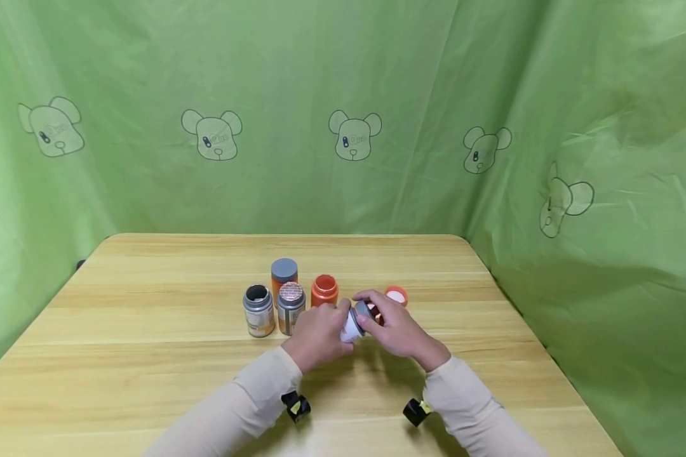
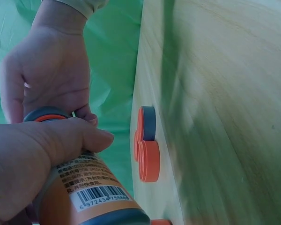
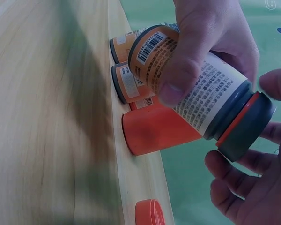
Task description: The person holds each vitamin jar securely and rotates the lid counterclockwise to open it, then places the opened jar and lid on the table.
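A white-and-orange bottle (image 1: 351, 327) with a barcode label is held tilted above the table. My left hand (image 1: 320, 333) grips it round its body, thumb across the label in the right wrist view. Its dark grey cap (image 3: 247, 127) sits at the neck, with an orange ring showing under it. The fingers and thumb of my right hand (image 1: 399, 327) curve round this cap. Just beyond my left hand stands an open red bottle (image 1: 324, 293). An orange-red cap (image 1: 397, 294) with a pale inside lies past my right hand.
Left of my hands stand an open grey-necked bottle (image 1: 259, 312), a bottle with a brick-patterned top (image 1: 291, 311) and a grey-capped bottle (image 1: 284, 269) behind. More loose caps (image 2: 150, 161) lie on the wooden table (image 1: 166, 381). Green curtains (image 1: 286, 190) hang behind and at the sides.
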Tool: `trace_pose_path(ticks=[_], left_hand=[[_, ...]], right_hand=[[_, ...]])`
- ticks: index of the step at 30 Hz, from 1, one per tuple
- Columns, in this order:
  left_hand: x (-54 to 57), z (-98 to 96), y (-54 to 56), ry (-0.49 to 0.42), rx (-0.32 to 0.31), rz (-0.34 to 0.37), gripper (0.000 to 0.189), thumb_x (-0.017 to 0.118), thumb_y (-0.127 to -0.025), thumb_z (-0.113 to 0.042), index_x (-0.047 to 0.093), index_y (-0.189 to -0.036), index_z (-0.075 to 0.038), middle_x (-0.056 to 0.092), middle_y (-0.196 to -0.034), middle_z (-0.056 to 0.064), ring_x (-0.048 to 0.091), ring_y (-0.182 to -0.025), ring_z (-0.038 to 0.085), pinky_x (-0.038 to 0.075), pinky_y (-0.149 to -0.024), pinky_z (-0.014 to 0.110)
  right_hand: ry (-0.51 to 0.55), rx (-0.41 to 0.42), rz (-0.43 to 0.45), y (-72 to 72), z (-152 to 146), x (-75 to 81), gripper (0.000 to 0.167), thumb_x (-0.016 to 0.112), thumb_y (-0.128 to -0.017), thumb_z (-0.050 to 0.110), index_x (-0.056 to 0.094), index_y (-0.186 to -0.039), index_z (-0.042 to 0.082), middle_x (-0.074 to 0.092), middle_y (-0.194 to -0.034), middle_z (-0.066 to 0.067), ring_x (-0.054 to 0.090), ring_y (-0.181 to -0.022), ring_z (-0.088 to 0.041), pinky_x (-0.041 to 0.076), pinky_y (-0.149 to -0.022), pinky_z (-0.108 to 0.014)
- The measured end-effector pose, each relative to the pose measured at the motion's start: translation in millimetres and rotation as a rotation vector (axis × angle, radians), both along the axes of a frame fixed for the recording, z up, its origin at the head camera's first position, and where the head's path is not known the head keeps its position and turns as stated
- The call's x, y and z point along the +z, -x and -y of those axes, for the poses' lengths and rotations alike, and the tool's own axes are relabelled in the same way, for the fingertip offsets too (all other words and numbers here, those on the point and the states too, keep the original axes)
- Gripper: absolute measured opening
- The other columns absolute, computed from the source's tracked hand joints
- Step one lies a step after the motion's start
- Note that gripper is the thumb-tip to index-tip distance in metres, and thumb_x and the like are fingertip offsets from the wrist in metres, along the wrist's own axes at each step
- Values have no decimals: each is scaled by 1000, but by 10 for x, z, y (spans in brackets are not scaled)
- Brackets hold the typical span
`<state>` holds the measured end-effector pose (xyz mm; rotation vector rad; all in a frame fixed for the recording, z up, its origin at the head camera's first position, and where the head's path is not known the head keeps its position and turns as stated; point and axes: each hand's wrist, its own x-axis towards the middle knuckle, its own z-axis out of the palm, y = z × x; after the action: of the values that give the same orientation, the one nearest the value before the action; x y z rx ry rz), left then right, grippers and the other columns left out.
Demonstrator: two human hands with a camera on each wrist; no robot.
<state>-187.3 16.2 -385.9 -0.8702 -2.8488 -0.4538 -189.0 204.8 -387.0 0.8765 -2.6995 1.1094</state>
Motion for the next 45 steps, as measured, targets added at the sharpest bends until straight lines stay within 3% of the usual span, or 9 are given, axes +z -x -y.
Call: trace_pose_path(ticks=[5,10,18,25,33,38,45], left_hand=[[-10,-2,2,-3,-6,-7,59,84,-73,-37,56,-115,-7,62,-80,4,56,-62,14,44,-47,28],[-14,0,5,7,-8,1,60,84,-73,-38,56,-117,-7,63,-82,4,56,-64,14,45,-48,28],[1,-4,14,10,-4,-6,62,84,-73,-38,56,-119,-7,63,-83,5,56,-64,14,45,-48,28],[0,-21,-2,11,-11,-2,61,84,-72,-39,55,-116,-8,61,-80,4,55,-62,14,44,-47,29],[4,-11,-26,7,-5,24,62,84,-73,-37,56,-120,-6,62,-82,4,55,-62,13,45,-49,28],[-17,-2,-39,1,-5,26,62,84,-73,-37,56,-119,-6,62,-81,4,54,-62,13,44,-48,28],[20,-33,21,9,-7,32,62,84,-73,-37,56,-120,-6,62,-82,5,55,-62,13,45,-48,27]], right_hand=[[20,-5,12,2,8,-3,36,52,-101,25,54,-125,0,62,-103,-7,58,-73,-17,49,-63,-28],[-2,-23,51,-6,13,4,33,51,-101,26,54,-126,5,61,-99,-3,58,-74,-17,49,-64,-28],[1,10,-7,-1,-7,10,34,55,-98,19,52,-128,4,60,-104,-6,59,-83,-20,50,-69,-30],[4,-26,27,5,5,5,37,52,-101,27,53,-127,0,62,-99,-4,59,-74,-11,50,-65,-28],[-4,-15,17,-9,9,-5,37,54,-99,25,53,-127,0,61,-98,-5,58,-78,-17,50,-67,-29],[8,-31,23,-23,11,-20,34,53,-100,27,54,-124,3,63,-103,-7,57,-68,-13,49,-62,-28],[5,-21,43,12,-3,52,33,51,-101,24,55,-125,2,62,-96,-3,58,-74,-12,50,-65,-29]])
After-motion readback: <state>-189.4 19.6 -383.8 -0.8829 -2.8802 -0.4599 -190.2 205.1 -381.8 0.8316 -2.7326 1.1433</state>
